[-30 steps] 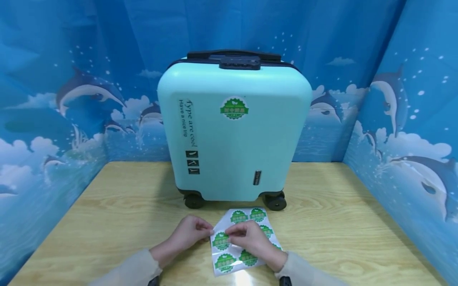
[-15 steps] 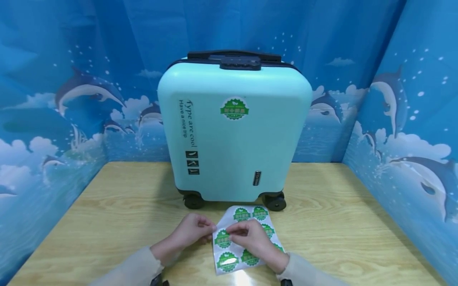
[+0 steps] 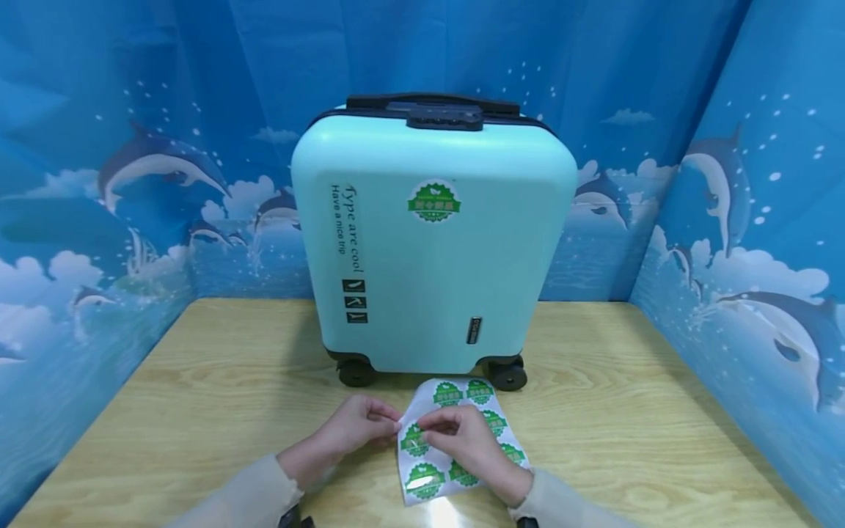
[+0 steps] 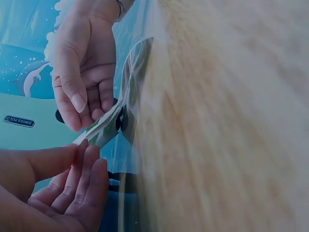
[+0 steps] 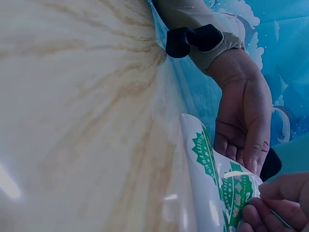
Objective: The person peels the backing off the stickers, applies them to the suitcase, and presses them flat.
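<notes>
A white sheet (image 3: 422,396) of round green stickers is held just above the wooden table, its left side raised and bent. My left hand (image 3: 359,427) pinches the left edge of the sheet between thumb and forefinger. Over the sheet, my right hand (image 3: 465,442) pinches with thumb and forefinger at the upper right edge of one green sticker (image 3: 413,443). In the right wrist view the sheet (image 5: 195,169) curls up beside the right fingertips; how far that sticker is lifted cannot be told. Part of the sheet lies hidden under the right hand.
A mint-green suitcase (image 3: 396,257) stands upright behind the sheet on black wheels (image 3: 508,375), with one round green sticker (image 3: 434,202) on its front. The wooden table (image 3: 218,381) stretches to both sides. Blue dolphin-print curtains (image 3: 251,73) enclose the back and sides.
The sheet's left edge has shifted slightly to the right and bends more, with the left hand following it. My right hand stays nearly in place at the same sticker.
</notes>
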Demonstrator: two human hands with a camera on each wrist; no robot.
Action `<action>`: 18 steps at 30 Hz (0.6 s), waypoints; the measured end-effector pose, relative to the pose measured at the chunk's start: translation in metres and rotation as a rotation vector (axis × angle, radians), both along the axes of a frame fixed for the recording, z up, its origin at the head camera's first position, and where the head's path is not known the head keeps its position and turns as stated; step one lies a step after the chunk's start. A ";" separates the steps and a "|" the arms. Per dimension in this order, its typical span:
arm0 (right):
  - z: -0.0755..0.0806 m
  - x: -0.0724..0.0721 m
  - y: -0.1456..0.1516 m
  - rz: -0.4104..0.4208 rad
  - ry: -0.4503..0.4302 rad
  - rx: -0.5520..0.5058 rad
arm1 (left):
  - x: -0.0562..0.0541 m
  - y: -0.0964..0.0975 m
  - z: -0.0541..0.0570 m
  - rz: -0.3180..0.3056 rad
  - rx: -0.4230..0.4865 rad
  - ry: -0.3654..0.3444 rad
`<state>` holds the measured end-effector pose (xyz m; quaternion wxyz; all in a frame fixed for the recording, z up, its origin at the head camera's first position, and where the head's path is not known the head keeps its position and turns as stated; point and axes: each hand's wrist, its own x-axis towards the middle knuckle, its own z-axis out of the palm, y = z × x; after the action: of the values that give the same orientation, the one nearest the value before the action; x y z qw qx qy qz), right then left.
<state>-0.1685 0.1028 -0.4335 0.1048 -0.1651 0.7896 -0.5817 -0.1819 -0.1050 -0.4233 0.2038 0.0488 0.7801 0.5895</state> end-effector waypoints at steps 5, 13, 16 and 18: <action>0.001 0.001 -0.002 -0.014 0.006 0.026 | 0.000 0.003 0.001 -0.012 -0.032 0.033; 0.005 0.002 -0.004 -0.023 0.020 0.085 | -0.001 0.006 0.006 -0.040 -0.040 0.021; 0.005 0.002 -0.004 -0.026 0.009 0.081 | -0.002 0.006 0.006 -0.062 -0.019 0.015; 0.004 0.002 -0.004 -0.030 0.005 0.081 | -0.002 0.006 0.005 -0.071 -0.004 0.011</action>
<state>-0.1664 0.0991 -0.4292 0.1007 -0.1505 0.8152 -0.5501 -0.1837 -0.0991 -0.4180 0.2205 0.0793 0.7801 0.5801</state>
